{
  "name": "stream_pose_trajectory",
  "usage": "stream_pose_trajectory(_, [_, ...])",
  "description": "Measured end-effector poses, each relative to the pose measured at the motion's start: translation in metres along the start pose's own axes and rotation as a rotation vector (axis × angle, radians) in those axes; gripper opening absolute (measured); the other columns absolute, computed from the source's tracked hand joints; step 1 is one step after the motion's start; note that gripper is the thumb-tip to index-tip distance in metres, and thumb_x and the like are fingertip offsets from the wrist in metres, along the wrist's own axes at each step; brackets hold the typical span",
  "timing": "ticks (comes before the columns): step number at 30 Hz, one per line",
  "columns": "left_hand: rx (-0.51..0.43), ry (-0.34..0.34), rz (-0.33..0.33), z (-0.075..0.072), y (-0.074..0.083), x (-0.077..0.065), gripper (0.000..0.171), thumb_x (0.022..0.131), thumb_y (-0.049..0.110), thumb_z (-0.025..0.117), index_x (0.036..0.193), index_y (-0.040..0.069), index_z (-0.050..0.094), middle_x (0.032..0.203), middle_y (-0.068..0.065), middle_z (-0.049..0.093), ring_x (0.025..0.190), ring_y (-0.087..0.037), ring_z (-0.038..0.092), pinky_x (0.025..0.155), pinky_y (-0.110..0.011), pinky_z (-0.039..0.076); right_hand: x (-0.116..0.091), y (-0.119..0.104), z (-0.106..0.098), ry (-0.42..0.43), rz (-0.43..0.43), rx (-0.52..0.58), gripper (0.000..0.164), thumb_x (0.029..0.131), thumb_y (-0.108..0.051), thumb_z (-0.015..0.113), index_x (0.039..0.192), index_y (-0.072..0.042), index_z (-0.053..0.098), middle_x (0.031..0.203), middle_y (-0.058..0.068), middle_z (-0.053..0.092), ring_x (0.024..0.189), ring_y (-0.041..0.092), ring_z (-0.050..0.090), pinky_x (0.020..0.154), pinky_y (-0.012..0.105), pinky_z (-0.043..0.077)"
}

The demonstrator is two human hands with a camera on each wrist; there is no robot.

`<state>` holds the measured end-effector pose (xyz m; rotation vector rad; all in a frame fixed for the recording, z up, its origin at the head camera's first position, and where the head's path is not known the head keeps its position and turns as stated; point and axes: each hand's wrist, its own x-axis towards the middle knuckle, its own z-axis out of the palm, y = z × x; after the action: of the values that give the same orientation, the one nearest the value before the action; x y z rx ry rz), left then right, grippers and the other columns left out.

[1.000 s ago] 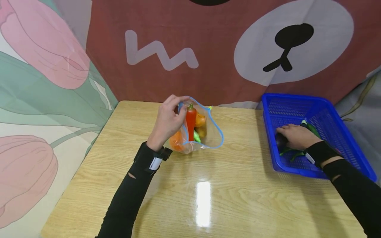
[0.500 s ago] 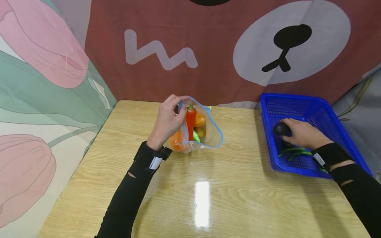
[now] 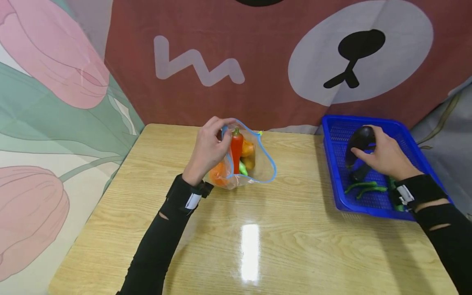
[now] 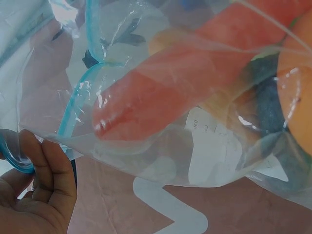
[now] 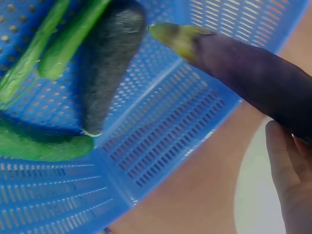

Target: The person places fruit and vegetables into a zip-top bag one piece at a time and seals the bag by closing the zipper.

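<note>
With thumb and fingers, my left hand (image 3: 209,148) pinches the blue-edged rim of a clear zip bag (image 3: 266,170), whose mouth gapes. Inside it stand a long red pepper (image 3: 236,151), an orange-yellow pepper (image 3: 248,148), a small green vegetable (image 3: 243,169) and a round orange item (image 3: 218,174). My right hand (image 3: 391,157) grips a dark purple eggplant (image 3: 355,144) over the blue basket. In the right wrist view the eggplant's (image 5: 253,73) yellow-green end points to the basket's inside. A long dark vegetable (image 5: 109,68) lies below it.
The blue perforated basket (image 3: 333,192) stands at the table's right. It also holds thin green peppers (image 3: 372,190) and a longer green vegetable (image 3: 396,200), partly hidden by my wrist. A printed cloth (image 3: 265,94) hangs behind the wooden table (image 3: 206,250).
My right hand has lifted the eggplant from the basket floor and turned it more upright, uncovering the dark vegetable beneath. The left hand and the bag stay in place.
</note>
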<state>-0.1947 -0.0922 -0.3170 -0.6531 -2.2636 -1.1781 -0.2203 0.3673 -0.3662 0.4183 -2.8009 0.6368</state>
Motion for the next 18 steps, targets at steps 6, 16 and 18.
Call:
stream_pose_trajectory(6, [-0.003,-0.004,0.006,-0.001,-0.001,0.0,0.027,0.088,0.0,0.052,0.11,-0.001,0.067,0.079,-0.004,0.048,0.063,-0.013,0.044,0.055,-0.025,0.037,0.005,-0.02,-0.012,0.065,0.064,0.115,0.07,0.085,-0.021,0.069,0.137,0.006,0.029,0.114,0.032,0.047,0.096,0.048,0.051,0.072,0.028,0.046])
stream_pose_trajectory(16, [-0.014,-0.003,0.002,0.001,0.001,0.001,0.027,0.088,-0.001,0.051,0.109,-0.002,0.067,0.078,-0.005,0.049,0.063,-0.014,0.045,0.055,-0.025,0.037,0.015,-0.084,-0.025,0.216,-0.122,0.13,0.075,0.08,-0.011,0.073,0.141,-0.004,0.031,0.113,0.023,0.051,0.09,0.021,0.055,0.072,0.002,0.031])
stream_pose_trajectory(18, [-0.009,-0.004,0.0,0.001,0.001,0.001,0.027,0.088,0.0,0.051,0.109,-0.002,0.067,0.078,-0.005,0.048,0.063,-0.014,0.044,0.056,-0.025,0.036,0.015,-0.099,-0.027,0.223,-0.17,0.131,0.076,0.078,-0.007,0.074,0.141,-0.003,0.031,0.111,0.021,0.053,0.088,0.006,0.051,0.074,0.003,0.032])
